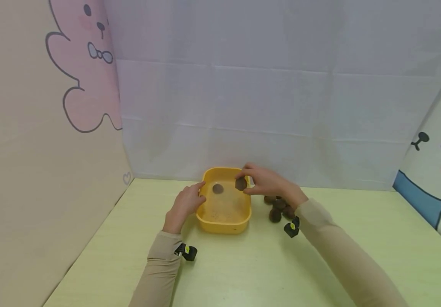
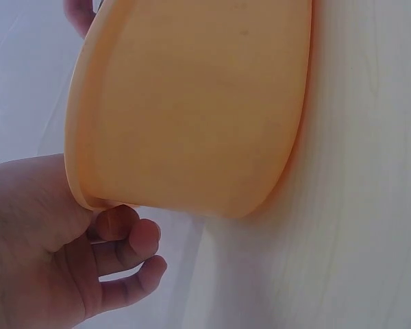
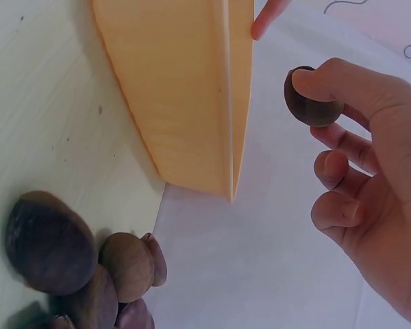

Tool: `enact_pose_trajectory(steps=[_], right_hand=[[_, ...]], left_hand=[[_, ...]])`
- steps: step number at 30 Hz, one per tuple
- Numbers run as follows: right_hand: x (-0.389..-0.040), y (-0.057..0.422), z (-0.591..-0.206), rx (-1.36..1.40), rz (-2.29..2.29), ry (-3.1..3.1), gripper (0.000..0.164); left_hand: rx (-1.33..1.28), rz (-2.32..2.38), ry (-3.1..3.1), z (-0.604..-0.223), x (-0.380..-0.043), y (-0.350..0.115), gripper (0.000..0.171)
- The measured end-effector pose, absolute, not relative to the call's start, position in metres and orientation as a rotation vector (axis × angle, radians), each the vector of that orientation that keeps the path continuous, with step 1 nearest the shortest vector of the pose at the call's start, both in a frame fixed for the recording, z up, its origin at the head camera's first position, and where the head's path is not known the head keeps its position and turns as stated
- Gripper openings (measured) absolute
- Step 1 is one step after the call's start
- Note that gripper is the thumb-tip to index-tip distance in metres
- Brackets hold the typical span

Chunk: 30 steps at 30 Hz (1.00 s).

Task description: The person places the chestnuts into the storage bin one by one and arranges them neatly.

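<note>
A yellow plastic basin stands on the table near the back cloth. One rounded brown piece lies inside it. My left hand grips the basin's left rim, and its other fingers show curled below the rim in the left wrist view. Over the basin's right side, my right hand pinches a dark brown, rounded piece, like a mushroom cap, between thumb and fingertips. Beside the basin, under the right wrist, several similar brown pieces lie in a loose pile, partly hidden by the forearm.
The pale green-yellow table meets a white cloth just behind the basin. A cream panel with a pink cartoon bear rises at the left, and another cartoon panel at the right.
</note>
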State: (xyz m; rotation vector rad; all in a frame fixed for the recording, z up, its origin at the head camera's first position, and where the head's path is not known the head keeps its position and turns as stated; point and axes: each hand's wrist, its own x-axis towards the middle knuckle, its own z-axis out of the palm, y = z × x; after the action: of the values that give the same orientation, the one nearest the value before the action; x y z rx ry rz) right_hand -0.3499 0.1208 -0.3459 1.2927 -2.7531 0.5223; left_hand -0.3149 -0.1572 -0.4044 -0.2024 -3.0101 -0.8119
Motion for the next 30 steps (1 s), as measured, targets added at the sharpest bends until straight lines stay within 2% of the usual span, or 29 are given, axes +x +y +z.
enact_pose_trajectory(steps=[30], right_hand=[[-0.376, 0.062, -0.346, 1.425, 0.378, -2.862, 0.036]], left_hand=[[-0.252, -0.739, -2.985, -0.407, -0.315, -0.146, 0.057]])
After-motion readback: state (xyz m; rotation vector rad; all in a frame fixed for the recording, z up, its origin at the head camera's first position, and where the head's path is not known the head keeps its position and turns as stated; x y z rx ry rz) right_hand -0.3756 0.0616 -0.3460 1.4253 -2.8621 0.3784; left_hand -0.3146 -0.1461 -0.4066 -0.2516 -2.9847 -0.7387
